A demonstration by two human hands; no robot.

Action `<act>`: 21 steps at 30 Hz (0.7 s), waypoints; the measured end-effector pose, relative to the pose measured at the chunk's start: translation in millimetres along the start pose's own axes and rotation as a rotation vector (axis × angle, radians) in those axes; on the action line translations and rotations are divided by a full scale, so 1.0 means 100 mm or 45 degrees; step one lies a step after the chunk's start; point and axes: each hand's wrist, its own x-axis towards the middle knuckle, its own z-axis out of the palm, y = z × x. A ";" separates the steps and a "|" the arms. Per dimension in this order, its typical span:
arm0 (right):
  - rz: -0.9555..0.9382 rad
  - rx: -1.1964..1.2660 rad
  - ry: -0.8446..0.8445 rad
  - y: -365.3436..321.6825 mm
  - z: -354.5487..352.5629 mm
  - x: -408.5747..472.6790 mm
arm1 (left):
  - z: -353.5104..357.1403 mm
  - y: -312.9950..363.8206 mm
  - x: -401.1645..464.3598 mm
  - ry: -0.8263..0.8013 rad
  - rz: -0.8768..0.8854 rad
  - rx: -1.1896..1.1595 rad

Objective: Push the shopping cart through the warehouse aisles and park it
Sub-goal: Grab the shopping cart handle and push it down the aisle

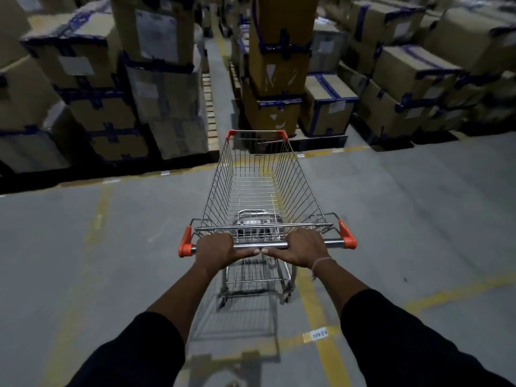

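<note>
Dim, bluish warehouse light; wide-angle bending and blur at the edges, a cart shadow [237,322] falling toward the camera.

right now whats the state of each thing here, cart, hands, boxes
shopping cart: upright on the floor, basket holds nothing, nose toward a narrow aisle
cart handle: gripped by both hands
left hand: curled round the handle
right hand: curled round the handle, thumbs almost meeting
child seat flap: folded shut
cardboard boxes: taped shut, stacked on pallets
</note>
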 end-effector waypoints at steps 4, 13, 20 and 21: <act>0.094 -0.069 0.014 0.18 0.00 0.23 | 0.02 0.07 0.45 -0.002 0.056 0.001; 0.182 -0.056 0.013 0.87 0.03 0.81 | -0.04 0.38 1.39 -0.018 0.226 0.000; 0.149 -0.052 -0.040 1.68 -0.03 1.34 | -0.16 0.80 2.25 -0.037 0.307 -0.069; 0.142 -0.061 -0.056 1.81 -0.04 1.42 | -0.19 0.89 2.36 -0.034 0.298 -0.066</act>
